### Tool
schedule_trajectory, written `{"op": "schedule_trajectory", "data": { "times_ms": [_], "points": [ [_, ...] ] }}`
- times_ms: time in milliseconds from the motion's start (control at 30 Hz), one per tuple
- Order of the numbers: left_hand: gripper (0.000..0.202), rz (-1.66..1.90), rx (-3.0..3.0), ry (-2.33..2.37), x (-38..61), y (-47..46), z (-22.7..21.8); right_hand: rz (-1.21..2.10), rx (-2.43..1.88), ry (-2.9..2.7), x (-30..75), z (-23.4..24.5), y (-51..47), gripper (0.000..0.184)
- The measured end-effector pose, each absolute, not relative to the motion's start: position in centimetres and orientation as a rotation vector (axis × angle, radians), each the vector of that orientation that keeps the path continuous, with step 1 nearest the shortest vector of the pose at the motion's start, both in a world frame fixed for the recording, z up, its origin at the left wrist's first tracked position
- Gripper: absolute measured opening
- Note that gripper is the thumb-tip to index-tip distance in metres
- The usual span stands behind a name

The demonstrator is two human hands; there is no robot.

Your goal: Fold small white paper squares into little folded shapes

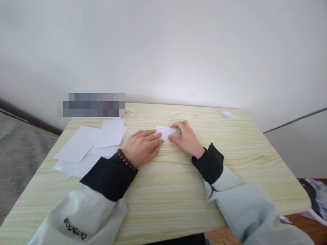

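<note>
A small folded piece of white paper [166,131], wide at its far edge and narrowing toward me, lies on the table between my hands. My left hand [143,146] steadies its left side, fingertips on the paper and thumb close to its near edge. At the opposite end, my right hand [187,137] grips the paper between curved fingers and thumb. The fingers partly cover both ends of the fold. A dark beaded bracelet [125,159] circles my left wrist.
Several loose white paper sheets [76,144] overlap on the table's left side. Behind them lies a blurred-out item [94,105] with a white loop [130,111]. A small folded paper boat [227,114] rests at the far right. The wall [178,54] borders the light wooden table [163,197].
</note>
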State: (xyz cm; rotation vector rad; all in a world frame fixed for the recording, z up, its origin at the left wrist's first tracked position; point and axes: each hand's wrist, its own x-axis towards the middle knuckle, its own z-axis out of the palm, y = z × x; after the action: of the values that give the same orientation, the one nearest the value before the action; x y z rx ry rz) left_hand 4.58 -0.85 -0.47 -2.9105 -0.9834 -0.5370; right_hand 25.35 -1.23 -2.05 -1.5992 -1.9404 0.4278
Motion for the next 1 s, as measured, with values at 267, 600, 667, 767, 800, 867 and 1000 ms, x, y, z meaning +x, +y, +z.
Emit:
{"op": "schedule_trajectory", "data": {
  "times_ms": [267, 600, 667, 767, 800, 867, 1000],
  "points": [
    [0.028, -0.536, -2.873, -0.983, 4.6, -0.95, -0.54, 0.399, -1.6, -1.956, 25.25, -2.1, -1.32, 0.026],
    [0.027, -0.473, -2.868, -0.976, 4.86, -1.11, -0.43, 0.42, -1.604, -1.976, 25.22, -2.02, -1.27, 0.025],
    [0.027, -0.468, -2.875, -0.977, 4.93, -1.13, -0.42, 0.402, -1.607, -1.984, 25.19, -2.07, -1.28, 0.027],
    [0.028, -0.468, -2.875, -0.975, 4.97, -1.15, -0.44, 0.364, -1.623, -1.978, 25.09, -2.17, -1.32, 0.03],
    [0.028, -0.471, -2.873, -0.975, 4.96, -1.14, -0.46, 0.362, -1.625, -1.973, 25.06, -2.2, -1.34, 0.03],
    [0.027, -0.475, -2.87, -0.979, 4.9, -1.12, -0.52, 0.372, -1.623, -1.966, 25.04, -2.21, -1.35, 0.027],
    [0.028, -0.501, -2.872, -0.994, 4.77, -1.07, -0.66, 0.371, -1.625, -1.967, 24.99, -2.12, -1.37, 0.029]
  ]
}}
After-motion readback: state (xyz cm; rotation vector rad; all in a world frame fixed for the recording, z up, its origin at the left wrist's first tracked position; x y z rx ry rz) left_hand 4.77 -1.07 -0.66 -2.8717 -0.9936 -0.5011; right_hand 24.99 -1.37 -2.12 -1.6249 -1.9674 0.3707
